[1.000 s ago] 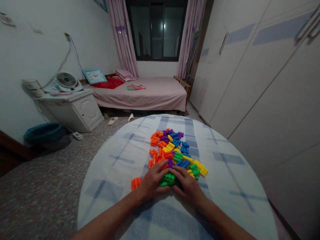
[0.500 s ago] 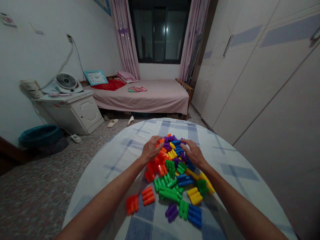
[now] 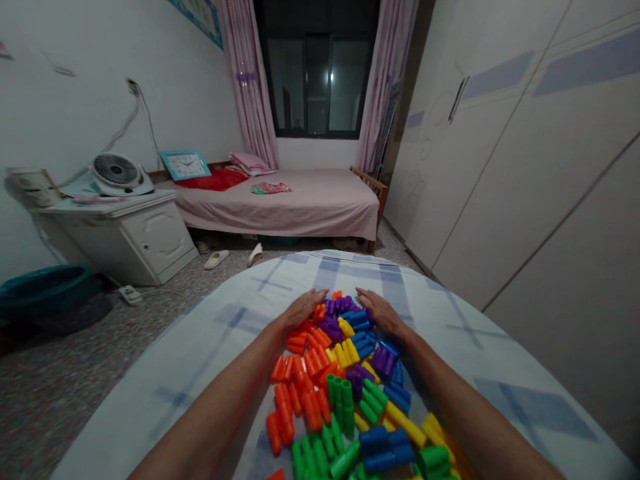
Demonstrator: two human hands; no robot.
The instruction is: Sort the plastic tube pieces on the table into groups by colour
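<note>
A pile of plastic blocks in orange, green, yellow, blue and purple lies on the cloth-covered table (image 3: 215,347). My left hand (image 3: 301,310) rests along the far left side of the pile, beside orange blocks (image 3: 313,360), fingers stretched forward. Along the far right side lies my right hand (image 3: 383,312), its fingers extended next to blue blocks (image 3: 357,320) and purple blocks (image 3: 384,360). Neither hand grips a block. Between the forearms, green blocks (image 3: 343,403) and a yellow block (image 3: 405,423) spread toward the near edge of the view.
Beyond the table stands a bed (image 3: 310,200) with a pink sheet. At the left are a white cabinet (image 3: 155,240) with a fan (image 3: 117,172) and a teal basin (image 3: 50,290). A white wardrobe (image 3: 525,167) fills the right side.
The view has tilted and come closer to the table, so the pile appears larger and lower. Both hands have straightened out from curved poses over the blocks to lie along the pile's sides.
</note>
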